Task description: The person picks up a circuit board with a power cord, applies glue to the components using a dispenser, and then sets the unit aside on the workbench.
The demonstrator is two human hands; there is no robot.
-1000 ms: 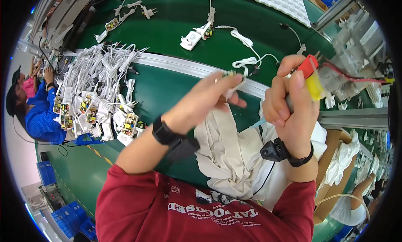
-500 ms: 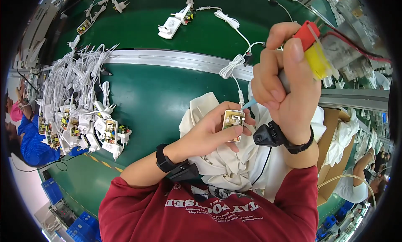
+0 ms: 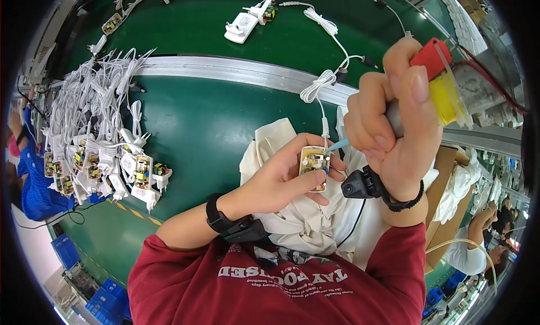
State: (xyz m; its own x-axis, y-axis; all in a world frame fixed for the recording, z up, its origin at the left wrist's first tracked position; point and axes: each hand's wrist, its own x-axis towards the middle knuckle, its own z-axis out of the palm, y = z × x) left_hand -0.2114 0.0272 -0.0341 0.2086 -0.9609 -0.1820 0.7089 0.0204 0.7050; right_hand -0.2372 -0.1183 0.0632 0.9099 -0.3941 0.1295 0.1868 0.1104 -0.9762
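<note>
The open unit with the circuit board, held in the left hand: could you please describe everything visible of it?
The open unit is a small, roughly rectangular, white, plastic-looking case, its open face toward the camera. Inside is a board crowded with small components, some yellowish. A white cable with a ribbed sleeve meets its far end. The left hand holds it, thumb across its near part, above cream cloth. A light-blue tip is at its far right corner; contact is unclear.

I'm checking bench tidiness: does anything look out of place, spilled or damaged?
The heap of white cables on the left looks untidy, jumbled together with open adapters. The cream cloth below the left hand is rumpled. I see no spill or breakage.
</note>
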